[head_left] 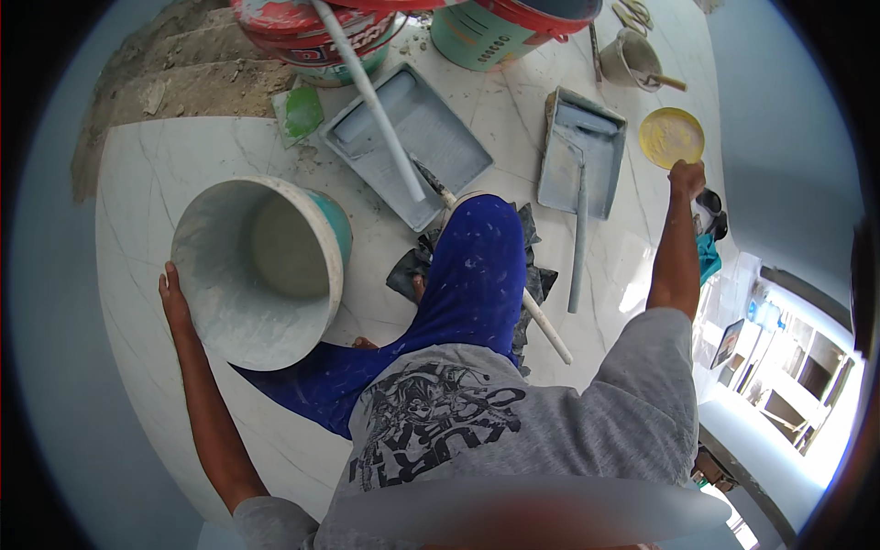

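Note:
On the left stands a large pale bucket (206,316), its mouth facing me, with some whitish liquid at the bottom. My left hand (174,301) is at its left rim, fingers along the outer wall; part of the grip is hidden. Out at the far right, my right hand (686,177) is closed on the near edge of a round yellow lid-like piece (671,137), smeared with pale residue. Whether this is a lid or a shallow tub, I cannot tell.
Two grey paint trays (467,156) (603,188) lie ahead; a paint roller (580,229) rests in the right one. Paint buckets (316,46) (490,37) stand behind, a long pole (371,96) across the left one. A small pail (628,60) with a handled tool stands far right.

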{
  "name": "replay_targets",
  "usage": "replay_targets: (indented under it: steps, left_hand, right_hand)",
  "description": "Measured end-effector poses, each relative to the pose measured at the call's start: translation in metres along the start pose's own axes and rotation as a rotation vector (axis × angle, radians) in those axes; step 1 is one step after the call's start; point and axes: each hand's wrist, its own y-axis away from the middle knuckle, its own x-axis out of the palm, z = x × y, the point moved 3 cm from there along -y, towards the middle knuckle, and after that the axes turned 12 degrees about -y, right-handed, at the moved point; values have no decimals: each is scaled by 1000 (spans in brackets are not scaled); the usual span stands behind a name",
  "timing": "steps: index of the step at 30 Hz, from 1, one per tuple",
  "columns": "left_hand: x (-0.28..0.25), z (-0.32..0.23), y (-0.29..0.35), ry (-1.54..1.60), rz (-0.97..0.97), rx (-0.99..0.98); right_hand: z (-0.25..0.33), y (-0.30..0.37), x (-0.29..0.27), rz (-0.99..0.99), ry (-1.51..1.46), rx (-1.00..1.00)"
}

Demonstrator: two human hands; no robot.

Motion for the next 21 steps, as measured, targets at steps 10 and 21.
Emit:
replay_targets:
  steps: [10, 21]
  left_hand:
    - [19, 30, -23, 24, -36, 62]
    - [11, -15, 24, 88, -94, 41]
  right_hand:
    - [228, 190, -141, 1023, -1077, -128]
    - [499, 574, -63, 1327, -217, -1498]
